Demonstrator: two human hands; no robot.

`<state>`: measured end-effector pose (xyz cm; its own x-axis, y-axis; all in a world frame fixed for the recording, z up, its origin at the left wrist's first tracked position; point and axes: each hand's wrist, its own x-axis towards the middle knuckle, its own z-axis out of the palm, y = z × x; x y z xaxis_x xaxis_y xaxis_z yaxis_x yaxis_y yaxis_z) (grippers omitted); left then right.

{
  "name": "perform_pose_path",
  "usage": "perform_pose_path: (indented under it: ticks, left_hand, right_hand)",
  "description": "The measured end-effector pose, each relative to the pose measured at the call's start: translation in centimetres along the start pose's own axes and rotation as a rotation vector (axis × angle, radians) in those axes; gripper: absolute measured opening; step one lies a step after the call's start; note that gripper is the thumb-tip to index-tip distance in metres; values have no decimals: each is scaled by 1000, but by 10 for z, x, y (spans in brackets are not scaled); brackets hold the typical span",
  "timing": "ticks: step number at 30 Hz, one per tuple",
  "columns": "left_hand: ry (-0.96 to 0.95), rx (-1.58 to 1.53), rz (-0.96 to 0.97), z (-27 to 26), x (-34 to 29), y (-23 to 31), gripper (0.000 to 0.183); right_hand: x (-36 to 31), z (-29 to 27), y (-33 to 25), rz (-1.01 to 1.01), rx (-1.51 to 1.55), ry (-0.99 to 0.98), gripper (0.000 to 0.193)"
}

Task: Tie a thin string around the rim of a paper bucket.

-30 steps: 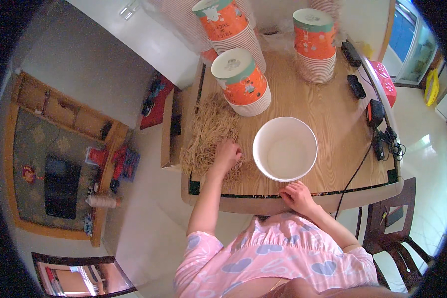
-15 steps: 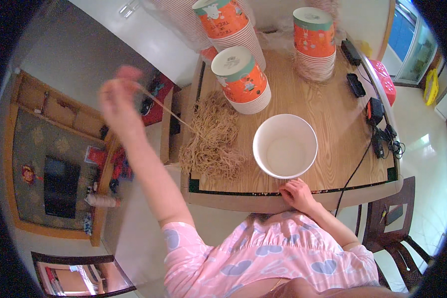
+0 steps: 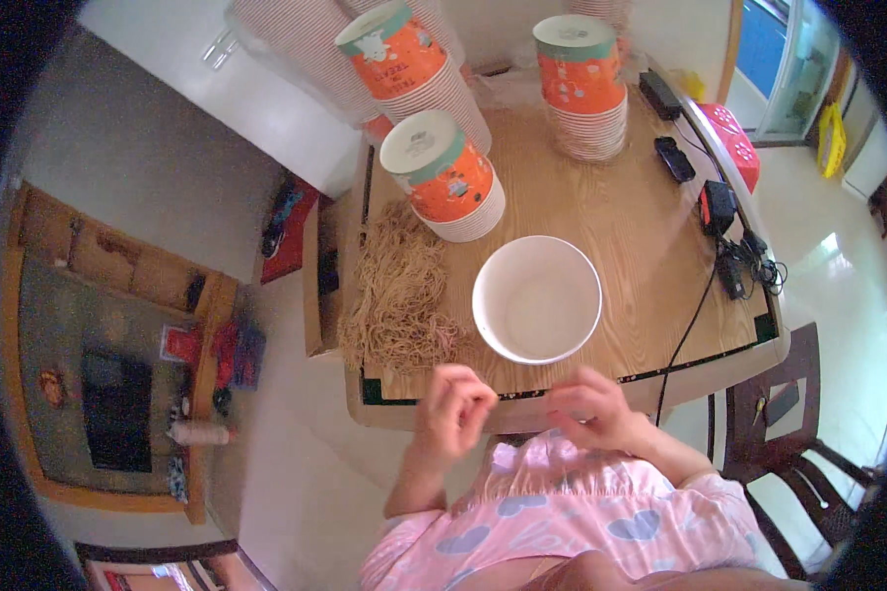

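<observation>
At the table's front edge my left hand (image 3: 455,412) is closed in a pinch, and whatever it holds is too small to make out. My right hand (image 3: 593,410) faces it with fingers curled in, slightly blurred, and its grip content is hidden. Just beyond both hands stands a white paper bucket (image 3: 537,300), its mouth facing up and its inside bare. To its left lies a loose heap of tan twine (image 3: 399,291), close to my left hand.
Upside-down stacks of orange and green paper buckets (image 3: 453,187) stand behind the twine, with another stack (image 3: 581,94) at the back. Chargers and cables (image 3: 729,266) line the wooden table's (image 3: 641,227) right side. A dark chair (image 3: 779,424) is at the right.
My left hand has come down from the far left, where it held a twine strand drawn out of the heap. My right hand has lifted off the table edge, and its fingers are now curled.
</observation>
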<state>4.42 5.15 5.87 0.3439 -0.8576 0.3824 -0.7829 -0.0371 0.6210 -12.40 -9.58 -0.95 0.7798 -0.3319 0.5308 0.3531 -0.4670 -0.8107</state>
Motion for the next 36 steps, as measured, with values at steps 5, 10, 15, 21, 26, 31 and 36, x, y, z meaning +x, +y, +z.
perform_pose_path:
  ticks: [5,10,15,21,26,31,36]
  left_hand:
    - [60,-74,75,28,-8,13,18]
    - [201,-104,4,33,-6,1,11]
    - [299,-264,-29,49,-6,-20,7]
    - [368,-431,-430,66,5,-71,25]
    - [263,-161,-310,65,8,-86,32]
    - [246,-112,-276,63,13,-78,30]
    - [245,-117,-275,71,9,-94,28]
  right_hand:
    - [39,-6,-4,43,240,-39,49]
    - [39,16,-8,342,660,-144,42]
    - [42,26,-2,391,370,116,7]
    - [86,5,9,143,-415,188,6]
    - [97,19,29,293,-594,-26,10]
    - [101,22,28,315,-665,-131,17]
    - [111,22,29,370,-680,-269,19]
